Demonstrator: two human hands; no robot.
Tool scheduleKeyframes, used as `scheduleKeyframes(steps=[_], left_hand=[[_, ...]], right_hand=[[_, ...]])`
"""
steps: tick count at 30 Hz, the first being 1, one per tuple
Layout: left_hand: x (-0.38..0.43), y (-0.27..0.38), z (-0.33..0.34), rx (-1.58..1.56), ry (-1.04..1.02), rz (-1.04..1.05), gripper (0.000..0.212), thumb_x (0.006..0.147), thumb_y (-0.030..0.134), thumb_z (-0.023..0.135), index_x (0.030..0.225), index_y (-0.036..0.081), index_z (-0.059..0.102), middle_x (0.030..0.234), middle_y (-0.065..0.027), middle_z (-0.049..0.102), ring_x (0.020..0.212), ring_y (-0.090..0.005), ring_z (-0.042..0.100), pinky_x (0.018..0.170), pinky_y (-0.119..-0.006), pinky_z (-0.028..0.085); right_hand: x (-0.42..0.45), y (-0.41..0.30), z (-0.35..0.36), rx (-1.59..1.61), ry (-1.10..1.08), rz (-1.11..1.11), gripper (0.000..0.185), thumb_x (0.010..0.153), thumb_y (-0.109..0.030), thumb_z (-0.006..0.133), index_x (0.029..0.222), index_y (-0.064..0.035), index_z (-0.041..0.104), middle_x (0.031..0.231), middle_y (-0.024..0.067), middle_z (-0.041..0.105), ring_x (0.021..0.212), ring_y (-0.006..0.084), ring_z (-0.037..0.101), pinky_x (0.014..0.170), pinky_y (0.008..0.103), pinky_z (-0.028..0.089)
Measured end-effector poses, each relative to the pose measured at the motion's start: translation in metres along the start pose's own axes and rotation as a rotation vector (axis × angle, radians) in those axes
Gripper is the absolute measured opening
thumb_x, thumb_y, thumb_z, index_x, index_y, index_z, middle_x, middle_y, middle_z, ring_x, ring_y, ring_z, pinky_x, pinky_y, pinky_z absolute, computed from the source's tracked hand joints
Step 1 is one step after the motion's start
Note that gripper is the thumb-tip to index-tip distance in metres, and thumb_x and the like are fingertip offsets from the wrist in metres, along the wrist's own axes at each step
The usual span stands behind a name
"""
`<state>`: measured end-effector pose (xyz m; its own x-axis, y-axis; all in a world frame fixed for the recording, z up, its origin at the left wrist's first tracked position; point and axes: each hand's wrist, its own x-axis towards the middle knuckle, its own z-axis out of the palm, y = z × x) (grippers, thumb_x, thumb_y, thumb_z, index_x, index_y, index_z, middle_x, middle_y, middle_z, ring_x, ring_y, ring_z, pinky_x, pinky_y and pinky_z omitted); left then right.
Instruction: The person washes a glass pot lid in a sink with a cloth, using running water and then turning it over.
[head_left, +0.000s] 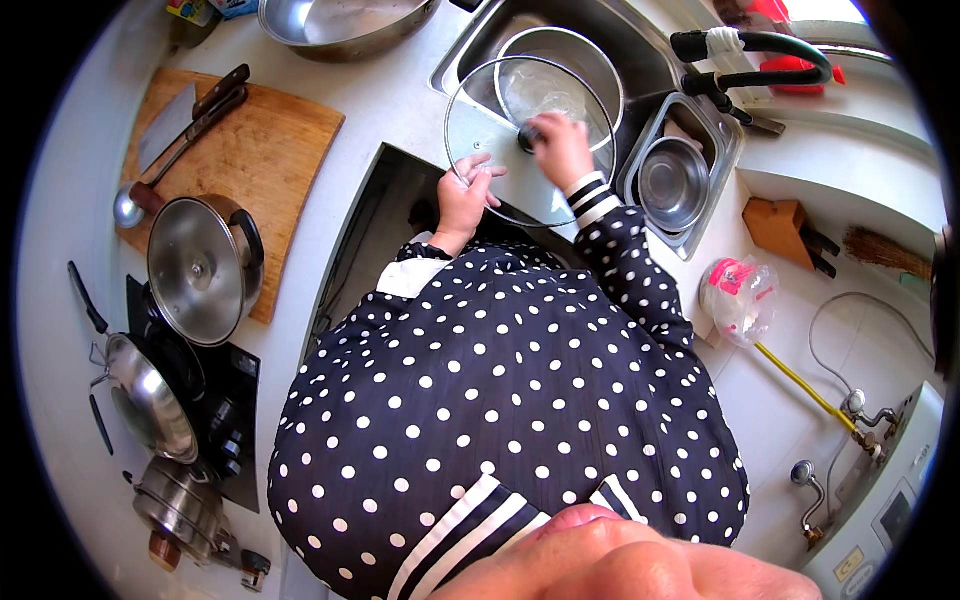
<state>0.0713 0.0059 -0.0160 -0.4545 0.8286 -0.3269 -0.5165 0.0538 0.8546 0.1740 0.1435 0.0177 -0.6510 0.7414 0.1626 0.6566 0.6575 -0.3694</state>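
Observation:
A round clear glass lid (499, 180) with a metal rim is held up in front of me, tilted over the near edge of the sink. My right hand (561, 150) is at its black knob (529, 138), fingers slightly blurred. At the lid's left rim, my left hand (466, 201) grips the edge with its fingers spread along the glass. Behind the lid, a stainless steel pot (611, 71) sits in the large sink basin (649, 37). Its contents look like water and are partly covered by the lid and my right hand.
A steel bowl (673, 184) stands in the small basin beside a black faucet (810, 71). Leftward, a wooden cutting board (292, 142) bears a cleaver (169, 124), a ladle (129, 206) and a lidded pot (196, 270). A wok (154, 390) is by the stove. A knife block (776, 229) stands right.

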Motion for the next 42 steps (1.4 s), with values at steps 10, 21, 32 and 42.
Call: scheduleKeyframes(steps=[10,21,32,42], left_hand=[[-0.002,0.001,-0.002,0.002,-0.021,-0.020,0.028,0.084,0.006,0.047,0.108,-0.008,0.049,0.088,-0.0148,0.064,0.047,-0.0080,0.052,0.042,-0.019,0.043],[0.000,0.002,-0.001,0.054,0.012,-0.049,0.030,0.084,0.006,0.049,0.110,-0.008,0.048,0.087,-0.0153,0.064,0.046,-0.0083,0.051,0.042,-0.020,0.043],[0.003,0.006,-0.006,0.059,-0.059,0.002,0.027,0.085,0.006,0.046,0.108,-0.007,0.048,0.088,-0.0169,0.064,0.043,-0.0067,0.049,0.042,-0.018,0.042],[0.003,0.012,-0.002,0.031,-0.041,-0.016,0.027,0.085,0.006,0.047,0.108,-0.008,0.049,0.088,-0.0176,0.063,0.044,-0.0076,0.048,0.042,-0.019,0.040]], right_hand=[[-0.002,-0.028,-0.005,-0.159,0.015,-0.064,0.015,0.069,-0.009,0.055,0.079,-0.0120,0.066,0.090,-0.0022,0.059,0.085,0.0249,0.049,0.069,0.0348,0.043],[-0.035,-0.043,-0.008,-0.101,-0.034,-0.165,0.025,0.066,-0.003,0.055,0.086,-0.0117,0.065,0.094,-0.0020,0.061,0.083,0.0248,0.050,0.070,0.0344,0.044],[-0.042,0.005,-0.014,-0.130,0.010,-0.054,0.027,0.067,-0.005,0.056,0.090,-0.0161,0.065,0.098,-0.0065,0.061,0.084,0.0233,0.049,0.073,0.0331,0.043],[-0.031,0.015,-0.013,-0.102,-0.034,-0.019,0.030,0.068,-0.002,0.054,0.092,-0.0157,0.066,0.101,-0.0050,0.062,0.088,0.0241,0.050,0.077,0.0328,0.043]])
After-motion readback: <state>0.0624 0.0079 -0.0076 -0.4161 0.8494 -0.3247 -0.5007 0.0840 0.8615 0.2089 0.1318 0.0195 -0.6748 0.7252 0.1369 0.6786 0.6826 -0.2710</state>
